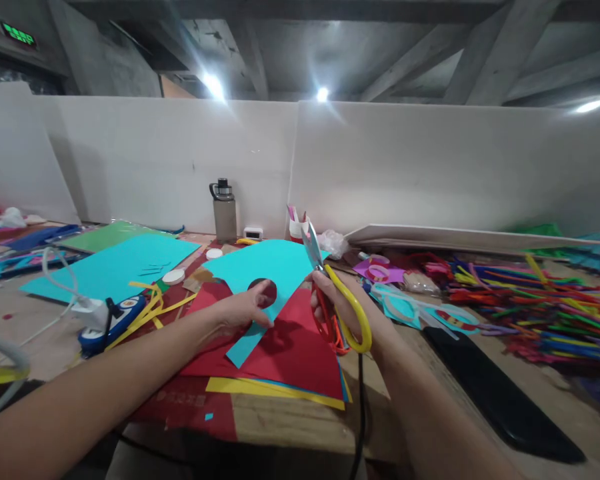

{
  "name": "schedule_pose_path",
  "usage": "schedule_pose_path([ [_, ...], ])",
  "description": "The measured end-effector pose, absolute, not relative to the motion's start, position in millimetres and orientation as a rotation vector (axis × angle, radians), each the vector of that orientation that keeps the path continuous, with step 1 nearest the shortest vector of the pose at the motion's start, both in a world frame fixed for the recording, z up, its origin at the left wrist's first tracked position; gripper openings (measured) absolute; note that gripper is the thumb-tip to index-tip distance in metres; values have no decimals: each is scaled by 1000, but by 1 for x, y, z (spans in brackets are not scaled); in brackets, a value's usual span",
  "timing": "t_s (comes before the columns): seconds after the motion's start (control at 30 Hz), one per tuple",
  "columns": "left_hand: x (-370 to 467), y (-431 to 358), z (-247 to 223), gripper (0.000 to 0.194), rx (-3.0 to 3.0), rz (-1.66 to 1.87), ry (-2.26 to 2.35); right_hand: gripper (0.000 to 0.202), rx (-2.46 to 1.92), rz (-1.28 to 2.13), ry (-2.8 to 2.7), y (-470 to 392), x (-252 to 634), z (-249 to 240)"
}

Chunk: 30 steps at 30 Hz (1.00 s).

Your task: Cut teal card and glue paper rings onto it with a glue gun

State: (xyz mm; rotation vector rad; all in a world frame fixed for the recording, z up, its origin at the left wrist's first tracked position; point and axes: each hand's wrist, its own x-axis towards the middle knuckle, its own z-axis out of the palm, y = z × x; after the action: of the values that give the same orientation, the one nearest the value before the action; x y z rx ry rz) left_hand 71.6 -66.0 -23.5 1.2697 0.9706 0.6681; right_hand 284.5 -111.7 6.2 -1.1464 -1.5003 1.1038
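While pinching the cyan sheet (275, 263) between thumb and fingers of the left hand (250, 310), right at its round hole (269, 288), grips the scissors (350, 298) in the right hand (334, 293), with fingers wrapped around the handles and with blades pointing up and away near the sheet's right side. Impossible to tell from here any contact between blades and paper. Just beneath the cyan, on the table (290, 417): a red sheet (305, 357), then yellow paper (275, 389) at the near edge. Likely to tear, if tugged hard, at the thin band around the hole. Likely also to buckle under the blades, being pinched at one spot only. Easy, by dipping the tips, to nick the red layer, or, by snipping too near the pinch, the left thumb.
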Motion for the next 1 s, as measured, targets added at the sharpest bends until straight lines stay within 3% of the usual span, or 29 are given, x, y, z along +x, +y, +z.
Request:
schedule_pose_path([
  [0.1,72,-66,-25,100,1108,677,919,40,-1237,1144,-1598,-113,285,6],
  [0.23,78,-57,-31,45,955,739,853,40,-1357,1140,-1715,-115,283,12],
  [0.3,81,-52,-35,31,925,754,862,41,-1440,1121,-1761,-117,282,15],
  [0.53,66,-47,-38,50,940,817,948,44,-1432,1283,-1792,-123,284,12],
  [1.0,61,-49,-33,58,980,769,1026,54,-1749,1405,-1838,-138,299,10],
])
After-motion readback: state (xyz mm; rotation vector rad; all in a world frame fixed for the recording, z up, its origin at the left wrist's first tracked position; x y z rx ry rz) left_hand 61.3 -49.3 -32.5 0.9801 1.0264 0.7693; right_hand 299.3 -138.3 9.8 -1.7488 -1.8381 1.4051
